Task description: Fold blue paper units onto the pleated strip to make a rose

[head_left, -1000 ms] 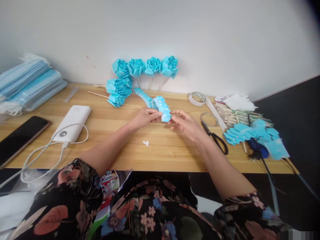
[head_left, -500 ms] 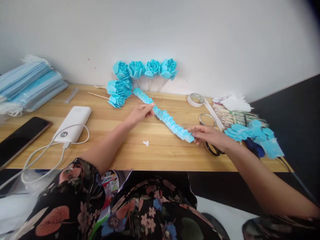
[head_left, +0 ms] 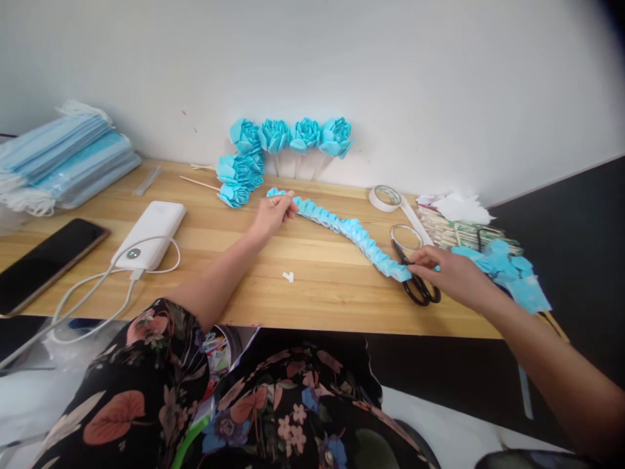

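Note:
A long pleated strip of light blue paper [head_left: 349, 233] lies stretched across the wooden table [head_left: 312, 293]. My left hand [head_left: 272, 212] pinches its far left end, close to a cluster of blue paper flowers [head_left: 239, 176]. My right hand [head_left: 446, 272] pinches the strip's right end, resting over black-handled scissors [head_left: 415, 277]. More blue paper roses on sticks [head_left: 305, 135] lean against the white wall behind the strip.
A white power bank [head_left: 153, 225] with a cable and a dark phone [head_left: 46, 254] lie at the left, behind them a stack of blue face masks [head_left: 63, 159]. Tape rolls [head_left: 385, 195], cut blue paper pieces [head_left: 508, 273] and a small white scrap [head_left: 289, 277] sit on the table.
The bunched strip has been pulled out long. My right hand drew its end rightward over the scissors, while my left hand moved back to the strip's left end near the flowers.

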`<state>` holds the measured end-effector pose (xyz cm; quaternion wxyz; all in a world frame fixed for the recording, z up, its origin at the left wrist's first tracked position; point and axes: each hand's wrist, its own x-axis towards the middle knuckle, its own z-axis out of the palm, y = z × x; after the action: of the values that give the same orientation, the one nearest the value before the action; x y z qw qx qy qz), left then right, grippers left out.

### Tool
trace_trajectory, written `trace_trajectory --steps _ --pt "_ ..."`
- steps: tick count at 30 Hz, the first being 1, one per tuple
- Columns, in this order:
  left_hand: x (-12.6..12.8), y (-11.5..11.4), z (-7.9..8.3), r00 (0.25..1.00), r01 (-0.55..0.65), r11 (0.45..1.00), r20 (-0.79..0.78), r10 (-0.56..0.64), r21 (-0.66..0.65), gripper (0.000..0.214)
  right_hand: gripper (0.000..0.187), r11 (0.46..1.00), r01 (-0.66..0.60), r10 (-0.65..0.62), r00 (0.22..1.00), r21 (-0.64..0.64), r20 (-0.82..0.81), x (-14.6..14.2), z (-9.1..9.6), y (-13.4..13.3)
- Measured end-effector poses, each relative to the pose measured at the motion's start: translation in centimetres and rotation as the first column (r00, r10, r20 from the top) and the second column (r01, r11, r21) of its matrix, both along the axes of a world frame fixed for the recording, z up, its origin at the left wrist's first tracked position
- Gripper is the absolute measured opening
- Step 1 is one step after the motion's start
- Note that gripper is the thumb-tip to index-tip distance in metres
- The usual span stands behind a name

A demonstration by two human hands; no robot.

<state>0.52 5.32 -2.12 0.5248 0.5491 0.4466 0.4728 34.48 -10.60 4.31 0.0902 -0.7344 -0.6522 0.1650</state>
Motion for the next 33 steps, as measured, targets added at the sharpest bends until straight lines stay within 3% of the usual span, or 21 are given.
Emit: trace_trajectory --steps 5,11,14,16,18,21,24,26,29,31,33 --pt "0.1 -0.2 0.3 1.0 -0.03 0.999 -0.007 0.03 0.023 0.048 0.012 0.999 0.04 -0.044 0.988 -0.03 -0.15 -1.6 0.4 -0.7" --pt "-1.5 1.5 1.2 0.987 -0.158 0.976 -0.002 0.16 0.148 0.045 0.024 0.992 0.081 -0.109 0.94 -0.098 -0.323 -1.1 0.2 -1.3" --pt "-2.0 1.7 1.6 0.979 -0.138 0.949 -0.107 0.175 0.284 0.039 0.029 0.997 0.023 -0.038 0.975 -0.07 -0.221 -0.5 -0.6 -1.8" --pt "-1.6 1.3 1.9 0.958 0.009 0.93 -0.271 0.097 0.368 0.029 0.033 1.0 -0.013 0.013 0.997 -0.003 -0.08 -0.3 -0.9 -2.2" --pt "-0.6 1.0 2.3 0.879 0.232 0.877 -0.477 -0.003 0.422 0.018 0.039 0.997 -0.042 0.04 0.999 0.059 0.028 -0.3 -0.9 -2.5" --pt "1.8 0.9 2.8 0.655 0.539 0.726 -0.754 -0.043 0.427 0.038 0.045 0.99 -0.075 0.063 0.993 0.118 0.102 -1.1 -0.6 -2.3" --pt "4.3 1.4 3.2 0.478 0.692 0.627 -0.878 -0.029 0.356 0.044 0.041 0.963 -0.156 0.13 0.983 0.219 0.129 -3.3 -0.4 -1.0" --pt "5.6 1.9 3.3 0.412 0.732 0.611 -0.91 -0.045 0.301 0.041 0.037 0.923 -0.233 0.202 0.971 0.308 0.13 -5.0 -0.6 0.8" --pt "6.5 2.5 3.2 0.346 0.734 0.64 -0.936 -0.063 0.228 0.039 0.035 0.891 -0.284 0.274 0.958 0.354 0.078 -6.8 -1.5 4.6" --pt "6.2 2.8 3.1 0.322 0.718 0.667 -0.944 -0.064 0.2 0.036 0.034 0.913 -0.2 0.222 0.975 0.357 -0.021 -7.1 -2.2 7.3" --pt "5.4 2.7 3.0 0.314 0.705 0.683 -0.948 -0.058 0.192 0.031 0.033 0.955 -0.09 0.149 0.97 0.282 -0.194 -7.1 -2.8 9.5"
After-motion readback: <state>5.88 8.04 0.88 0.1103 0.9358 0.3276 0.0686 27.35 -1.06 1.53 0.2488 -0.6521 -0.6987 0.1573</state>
